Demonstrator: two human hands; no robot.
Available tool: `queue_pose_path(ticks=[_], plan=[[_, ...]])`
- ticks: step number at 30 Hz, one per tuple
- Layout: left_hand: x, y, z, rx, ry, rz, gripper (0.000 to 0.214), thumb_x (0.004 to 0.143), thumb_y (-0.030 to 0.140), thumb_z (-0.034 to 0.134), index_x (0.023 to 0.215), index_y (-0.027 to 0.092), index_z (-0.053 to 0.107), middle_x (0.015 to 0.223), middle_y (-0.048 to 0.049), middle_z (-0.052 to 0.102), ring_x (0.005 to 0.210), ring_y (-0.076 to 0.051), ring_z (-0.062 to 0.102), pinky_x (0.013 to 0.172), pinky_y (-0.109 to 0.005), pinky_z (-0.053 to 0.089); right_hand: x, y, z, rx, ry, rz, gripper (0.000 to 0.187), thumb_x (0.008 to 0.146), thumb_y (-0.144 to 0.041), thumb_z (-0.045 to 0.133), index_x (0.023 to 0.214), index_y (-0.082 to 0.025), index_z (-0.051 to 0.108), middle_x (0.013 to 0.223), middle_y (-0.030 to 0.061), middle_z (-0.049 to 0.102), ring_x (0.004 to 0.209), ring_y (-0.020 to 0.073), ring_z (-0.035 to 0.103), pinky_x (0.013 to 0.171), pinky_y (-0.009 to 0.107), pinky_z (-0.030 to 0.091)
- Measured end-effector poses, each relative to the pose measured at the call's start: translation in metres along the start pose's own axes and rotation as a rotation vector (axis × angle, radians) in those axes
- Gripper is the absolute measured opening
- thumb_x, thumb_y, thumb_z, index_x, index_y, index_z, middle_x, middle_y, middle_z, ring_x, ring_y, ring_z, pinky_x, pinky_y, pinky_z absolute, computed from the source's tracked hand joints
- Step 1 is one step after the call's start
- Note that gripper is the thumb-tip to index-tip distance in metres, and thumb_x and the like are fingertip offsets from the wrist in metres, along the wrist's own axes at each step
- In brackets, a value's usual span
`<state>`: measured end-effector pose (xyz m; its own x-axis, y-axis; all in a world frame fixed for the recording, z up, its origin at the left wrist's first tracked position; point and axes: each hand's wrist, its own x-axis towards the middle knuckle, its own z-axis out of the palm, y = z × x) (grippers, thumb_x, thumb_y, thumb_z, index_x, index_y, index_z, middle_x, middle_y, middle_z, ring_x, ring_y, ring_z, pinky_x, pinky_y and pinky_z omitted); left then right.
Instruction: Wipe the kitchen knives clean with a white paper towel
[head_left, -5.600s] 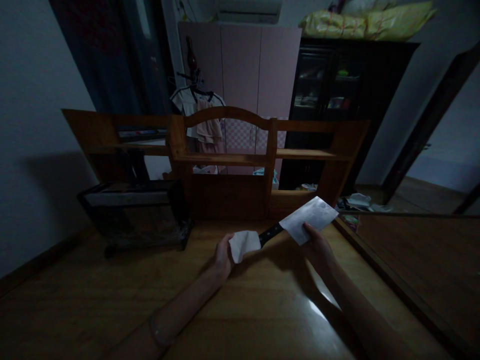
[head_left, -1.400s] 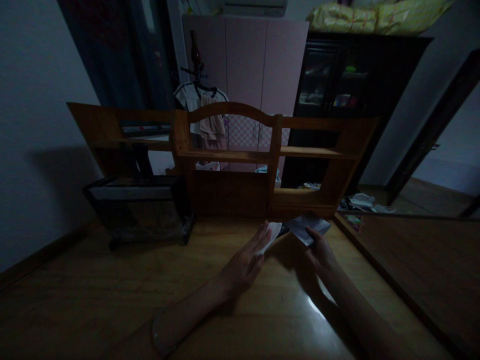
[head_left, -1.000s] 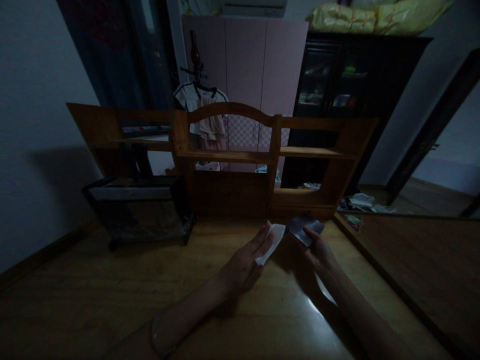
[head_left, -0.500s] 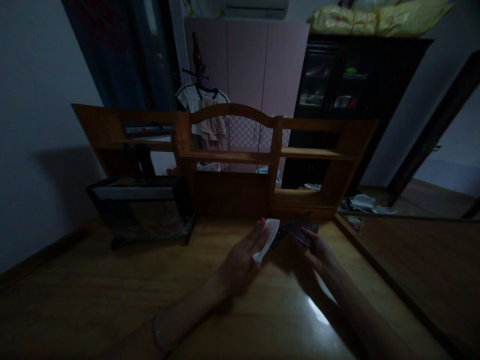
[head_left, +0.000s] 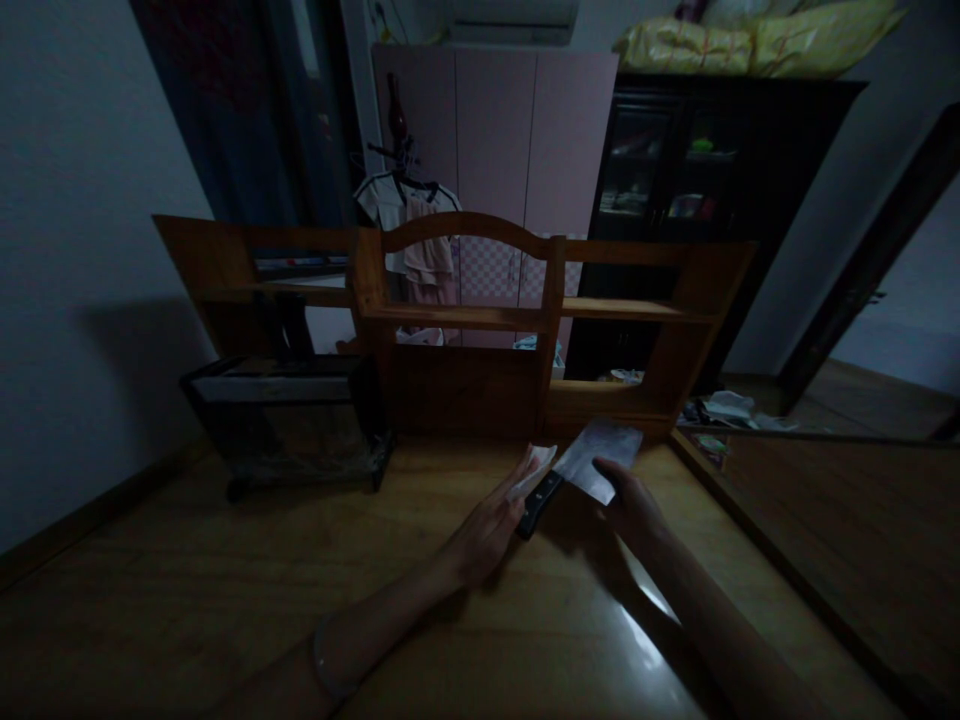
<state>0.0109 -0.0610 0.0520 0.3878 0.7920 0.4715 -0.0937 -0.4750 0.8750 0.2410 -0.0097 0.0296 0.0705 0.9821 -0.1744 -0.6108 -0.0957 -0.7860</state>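
Left hand (head_left: 486, 528) around a white sheet (head_left: 535, 468), right hand (head_left: 634, 507) pinching a cleaver (head_left: 589, 470).
From the head camera, the cleaver was held tilted above the wooden tabletop (head_left: 300, 570), its black handle (head_left: 540, 505) slanting down beside the left hand. The right thumb pressed the upper face of the blade; the fingers beneath it were hidden. Nearly straight, the left fingers held the sheet (cloth or paper, hard to say in that dimness) against the thumb, and whether they also touched the handle could not be told. Both forearms ran out at the lower edge. Behind stood a shelf unit (head_left: 469, 390); the dark box (head_left: 296, 425) at left was too murky to see into.
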Motion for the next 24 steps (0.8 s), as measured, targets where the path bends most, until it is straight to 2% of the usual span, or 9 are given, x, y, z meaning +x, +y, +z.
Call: queue_pose_path(ticks=[1,3,7,12,18,24], plan=[[-0.001,-0.001,0.000,-0.004,-0.050,-0.016,0.042,0.089,0.036,0.045,0.129,0.025,0.049,0.139,-0.0036,0.042,0.135,-0.025,0.022,0.113,-0.041,0.009,-0.002,0.000,0.003,-0.032,-0.028,0.078,0.015,0.073,-0.022,0.063,0.085,-0.013,0.063,0.072,0.0070,0.070,0.060,0.0208,0.068,0.056,0.031,0.058],[-0.002,-0.003,0.000,0.001,-0.132,-0.035,0.044,0.090,0.039,0.042,0.131,0.025,0.047,0.139,-0.0029,0.042,0.134,-0.026,0.024,0.113,-0.042,0.010,-0.006,0.000,0.009,-0.098,-0.040,0.118,0.020,0.073,-0.023,0.064,0.089,-0.011,0.064,0.080,0.0099,0.071,0.066,0.0210,0.068,0.060,0.030,0.057],[-0.001,-0.007,0.000,0.085,-0.252,-0.049,0.046,0.094,0.039,0.029,0.137,0.025,0.037,0.142,-0.0027,0.037,0.133,-0.026,0.028,0.112,-0.047,0.012,-0.009,0.000,0.017,-0.148,-0.030,0.072,0.021,0.071,-0.020,0.066,0.089,-0.010,0.064,0.086,0.0116,0.071,0.071,0.0215,0.068,0.067,0.029,0.057],[0.001,-0.007,-0.004,0.242,-0.290,-0.021,0.046,0.096,0.038,0.023,0.141,0.030,0.026,0.149,0.0034,0.022,0.135,-0.024,0.022,0.112,-0.044,0.017,-0.002,0.000,0.011,-0.097,0.010,0.049,0.014,0.071,-0.017,0.066,0.084,-0.012,0.065,0.082,0.0083,0.072,0.069,0.0190,0.068,0.065,0.026,0.057],[0.000,-0.004,-0.009,0.581,-0.370,0.096,0.047,0.096,0.030,0.025,0.142,0.026,0.022,0.150,0.0019,0.016,0.137,-0.018,0.017,0.112,-0.038,0.021,0.013,-0.001,-0.009,-0.049,0.034,0.041,0.014,0.072,-0.022,0.066,0.084,-0.015,0.064,0.078,0.0044,0.072,0.065,0.0168,0.067,0.062,0.024,0.056],[0.002,-0.006,-0.006,0.816,-0.420,0.266,0.050,0.094,0.025,0.030,0.143,0.017,0.021,0.150,-0.0046,0.017,0.137,-0.019,0.012,0.112,-0.039,0.020,0.018,-0.003,-0.018,-0.076,-0.022,0.030,0.018,0.072,-0.027,0.064,0.087,-0.017,0.064,0.079,0.0052,0.071,0.073,0.0228,0.068,0.066,0.030,0.056]])
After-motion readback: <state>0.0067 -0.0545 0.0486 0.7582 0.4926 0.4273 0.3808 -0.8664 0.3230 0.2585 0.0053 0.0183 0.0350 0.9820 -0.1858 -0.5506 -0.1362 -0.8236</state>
